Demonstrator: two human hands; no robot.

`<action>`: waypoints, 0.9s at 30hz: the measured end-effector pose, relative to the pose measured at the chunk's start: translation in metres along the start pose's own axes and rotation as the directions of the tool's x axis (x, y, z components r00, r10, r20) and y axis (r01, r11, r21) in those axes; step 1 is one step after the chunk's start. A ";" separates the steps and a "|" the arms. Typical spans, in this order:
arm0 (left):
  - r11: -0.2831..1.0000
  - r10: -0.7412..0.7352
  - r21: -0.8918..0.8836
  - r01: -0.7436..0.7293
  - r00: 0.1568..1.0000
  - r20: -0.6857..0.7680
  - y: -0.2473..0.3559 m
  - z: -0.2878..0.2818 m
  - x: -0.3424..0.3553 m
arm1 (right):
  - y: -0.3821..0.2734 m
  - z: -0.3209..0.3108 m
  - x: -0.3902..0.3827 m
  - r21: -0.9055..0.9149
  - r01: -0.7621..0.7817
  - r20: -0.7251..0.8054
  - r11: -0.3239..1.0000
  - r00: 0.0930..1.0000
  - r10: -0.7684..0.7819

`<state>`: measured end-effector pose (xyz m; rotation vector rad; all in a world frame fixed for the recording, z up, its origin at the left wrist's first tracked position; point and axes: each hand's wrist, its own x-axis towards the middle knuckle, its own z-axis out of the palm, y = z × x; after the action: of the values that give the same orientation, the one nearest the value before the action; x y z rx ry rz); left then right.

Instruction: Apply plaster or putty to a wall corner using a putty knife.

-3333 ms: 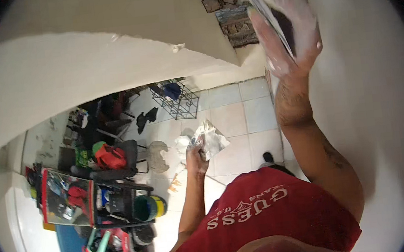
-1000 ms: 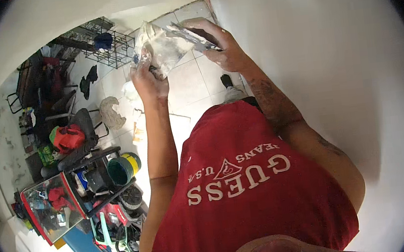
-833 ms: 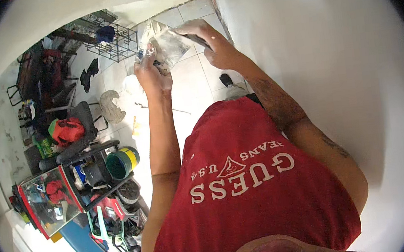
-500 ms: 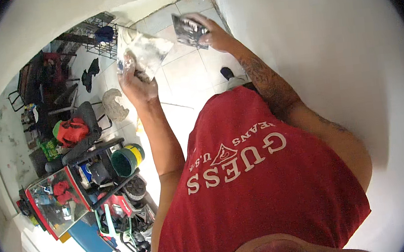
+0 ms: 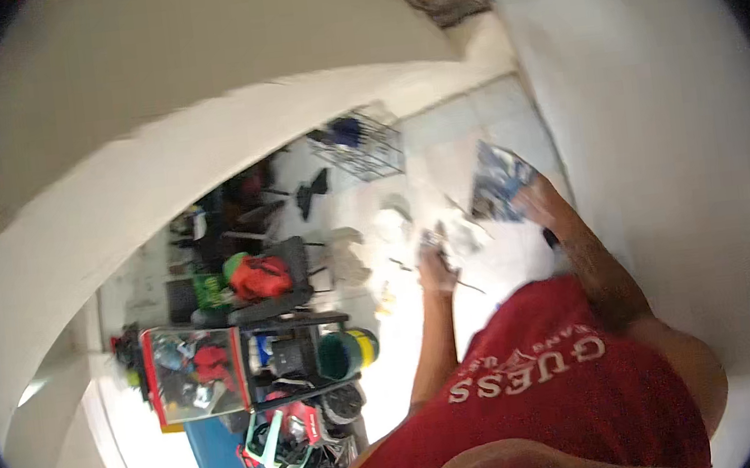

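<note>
Crumpled clear plastic wrap (image 5: 458, 236) being gripped by left hand (image 5: 434, 262), fingers closed; right hand (image 5: 538, 201) pinching dark printed packet (image 5: 498, 183) beside white wall (image 5: 658, 140).

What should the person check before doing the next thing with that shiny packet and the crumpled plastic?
1. Right hand grips the flat printed packet: ok, fingers are on its edge.
2. Left hand holds the crumpled clear plastic: cannot tell, the picture is blurred there.
3. Packet and plastic are apart: ok, a gap shows between them.
4. Tiled floor under the hands is free for stepping: not ok, small scraps and a thin stick lie there.
5. White wall on the right leaves room for the elbow: cannot tell.
6. Wire rack is out of the way: ok, it stands farther off.
</note>
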<state>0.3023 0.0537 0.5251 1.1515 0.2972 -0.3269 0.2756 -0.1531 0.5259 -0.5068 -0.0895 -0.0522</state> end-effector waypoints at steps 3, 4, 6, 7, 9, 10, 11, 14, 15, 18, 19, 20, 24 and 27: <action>0.970 -0.109 -0.195 0.145 0.977 0.184 0.011 0.016 -0.021 | 0.021 -0.013 -0.001 0.084 -0.159 -0.006 0.984 0.987 0.160; 0.970 -0.097 -0.200 0.136 0.976 0.194 0.013 0.021 -0.028 | 0.027 -0.018 0.001 -0.006 -0.152 0.052 0.988 0.987 0.152; 0.977 -0.079 -0.184 0.105 0.987 0.143 0.000 -0.007 -0.015 | 0.035 -0.007 0.005 -0.543 -0.075 0.079 0.836 0.987 0.140; 0.976 -0.088 -0.184 0.115 0.985 0.149 -0.003 -0.019 -0.008 | 0.029 0.005 0.004 -0.604 -0.165 0.030 0.780 0.973 0.229; 0.976 -0.097 -0.176 0.126 0.981 0.166 -0.013 -0.032 0.003 | 0.039 -0.009 0.009 -0.778 0.021 0.094 0.628 0.992 0.084; 0.980 -0.108 -0.153 0.130 0.983 0.146 -0.019 -0.039 0.010 | 0.043 -0.018 0.011 -0.894 0.176 0.174 0.413 0.984 -0.043; 0.981 -0.125 -0.129 0.142 0.984 0.128 -0.020 -0.042 0.015 | 0.044 -0.019 0.013 -0.890 0.180 0.165 0.419 0.984 -0.072; 0.983 -0.132 -0.114 0.143 0.986 0.105 -0.025 -0.043 0.021 | 0.042 -0.021 0.017 -0.822 0.091 0.101 0.562 0.995 -0.014; 0.985 -0.111 -0.122 0.124 0.988 0.109 -0.025 -0.039 0.020 | 0.041 -0.021 0.018 -0.830 0.079 0.084 0.552 0.996 -0.016; 0.975 -0.119 -0.164 0.149 0.977 0.179 -0.020 -0.035 0.021 | 0.032 -0.012 0.011 -0.586 -0.160 -0.098 0.795 0.987 0.126; 0.976 -0.124 -0.160 0.151 0.978 0.167 -0.019 -0.034 0.023 | 0.027 -0.006 0.005 -0.553 -0.133 -0.089 0.823 0.991 0.101; 0.976 -0.126 -0.159 0.151 0.979 0.158 -0.019 -0.033 0.024 | 0.021 0.002 0.000 -0.523 -0.103 -0.077 0.846 0.994 0.074; 0.975 -0.146 -0.127 0.182 0.956 0.253 -0.016 -0.038 0.027 | -0.019 0.057 -0.013 -0.739 0.174 -0.019 0.651 0.960 -0.279; 0.949 -0.165 -0.200 0.242 0.927 0.337 -0.020 -0.032 0.027 | -0.062 0.125 -0.024 -0.707 0.576 0.240 0.411 0.741 -0.627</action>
<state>0.3173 0.0734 0.4859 0.8150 0.1673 -0.6372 0.2384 -0.1454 0.6624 -1.3090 -0.1923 -0.8766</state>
